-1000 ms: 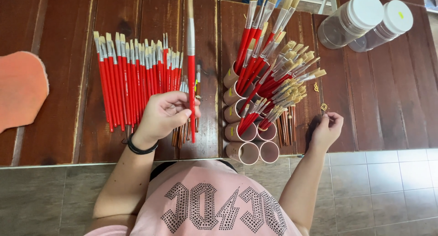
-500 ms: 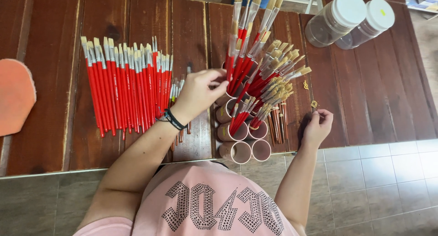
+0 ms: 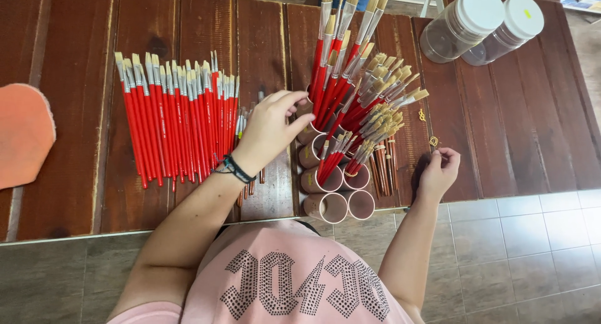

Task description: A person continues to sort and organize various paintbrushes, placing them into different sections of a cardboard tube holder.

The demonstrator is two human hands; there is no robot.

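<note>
Red-handled brushes (image 3: 341,98) stand in cardboard tubes (image 3: 322,180) just beside your left hand (image 3: 269,130), its fingers (image 3: 294,102) released; your right hand (image 3: 438,170) is loosely clenched.

A dark red-brown plank table (image 3: 75,42) carries everything. At its left edge lies a flat orange pad (image 3: 22,133). At its far right corner two clear plastic jars with white lids (image 3: 479,23) lie tilted, touching. Past the table's near edge spreads a grey tiled floor (image 3: 519,249).
</note>
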